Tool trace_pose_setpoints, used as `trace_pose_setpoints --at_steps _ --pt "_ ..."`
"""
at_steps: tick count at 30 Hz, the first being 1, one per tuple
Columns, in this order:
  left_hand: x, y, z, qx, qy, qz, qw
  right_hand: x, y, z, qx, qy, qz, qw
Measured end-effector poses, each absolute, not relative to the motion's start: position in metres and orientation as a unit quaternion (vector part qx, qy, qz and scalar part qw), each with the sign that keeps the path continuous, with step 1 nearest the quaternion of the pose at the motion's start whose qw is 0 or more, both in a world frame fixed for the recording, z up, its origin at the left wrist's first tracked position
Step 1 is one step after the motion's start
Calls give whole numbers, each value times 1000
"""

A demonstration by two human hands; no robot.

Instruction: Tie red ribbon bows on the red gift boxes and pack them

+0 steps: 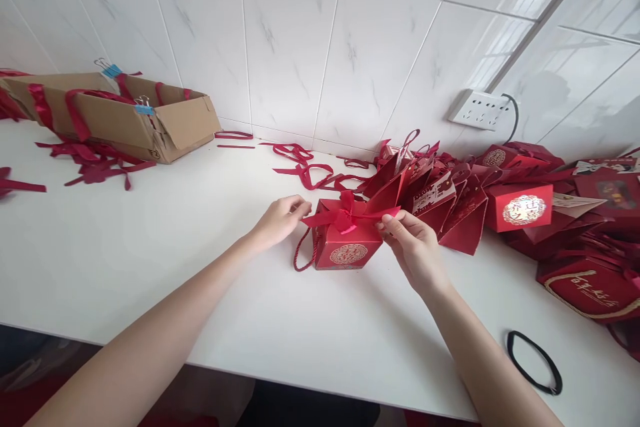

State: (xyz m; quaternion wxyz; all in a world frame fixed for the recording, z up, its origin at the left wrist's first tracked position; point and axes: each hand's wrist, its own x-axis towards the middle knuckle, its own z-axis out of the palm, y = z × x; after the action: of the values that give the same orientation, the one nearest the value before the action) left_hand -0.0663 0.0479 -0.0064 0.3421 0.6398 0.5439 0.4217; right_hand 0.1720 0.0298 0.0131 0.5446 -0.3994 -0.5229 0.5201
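Note:
A small red gift box (349, 255) with a round gold emblem stands upright on the white table. Across its top lies a red ribbon tied in a bow (346, 217). My left hand (281, 220) is closed at the ribbon's left end, with thumb and fingers pinched together. On the opposite side, my right hand (413, 247) pinches the right end of the ribbon between thumb and fingers, beside the box's top edge. A twisted red cord handle (299, 259) hangs down the left side of the box.
Many red gift boxes (520, 207) are heaped on the right. Loose red ribbons (316, 177) lie near the tiled wall. At left stands a cardboard box (185, 123) with ribbons and blue binder clips (144, 109). A black band (535, 361) rests front right; a power socket (480, 110) is behind.

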Motion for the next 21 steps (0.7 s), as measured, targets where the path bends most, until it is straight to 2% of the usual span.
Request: trace_pose_setpoints --at_steps 3,7,11,16,21 --pt "-67 46 3 592 519 434 439 172 30 17 -392 -511 544 538" --pt "-68 37 17 594 458 368 549 174 32 15 -370 -499 576 531" --pt "-67 32 23 596 449 343 570 175 31 10 -324 -523 619 488" --pt "-65 33 22 521 403 447 605 176 25 10 -239 -579 659 416" --pt "-57 32 21 480 420 496 589 177 21 13 -191 -635 656 361"
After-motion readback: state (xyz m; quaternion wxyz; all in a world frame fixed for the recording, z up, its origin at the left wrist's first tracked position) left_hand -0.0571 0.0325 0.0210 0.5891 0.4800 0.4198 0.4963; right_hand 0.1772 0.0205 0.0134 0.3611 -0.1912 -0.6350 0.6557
